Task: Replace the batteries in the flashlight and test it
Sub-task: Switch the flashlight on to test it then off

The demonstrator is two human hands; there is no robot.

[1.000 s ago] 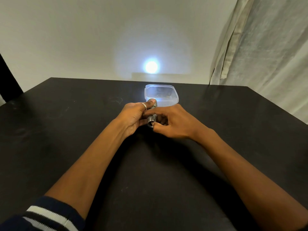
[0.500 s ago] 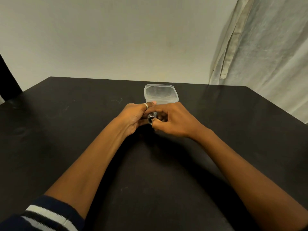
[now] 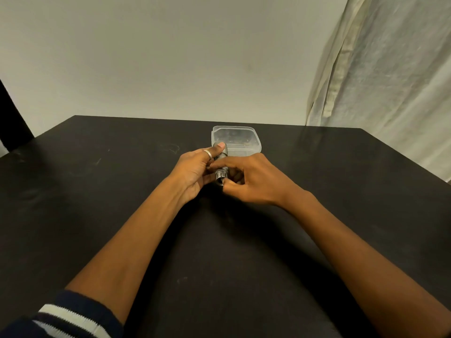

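A small silver metal flashlight (image 3: 221, 164) is held over the middle of the black table (image 3: 97, 191), its head pointing away toward the wall. My left hand (image 3: 192, 172), a ring on one finger, wraps the barrel, with a fingertip resting on the head. My right hand (image 3: 251, 181) pinches the tail end, thumb pressed at the end cap. No light spot shows on the wall. Most of the barrel is hidden by my fingers.
A clear plastic container (image 3: 253, 142) with small dark items inside sits just beyond the hands. A pale curtain (image 3: 390, 81) hangs at the right, by the table's far right corner. A dark object (image 3: 12, 123) stands at the far left edge.
One second ago a bright spot of light shone on the wall; it has been gone for the last half second. My hands have barely shifted on the flashlight.
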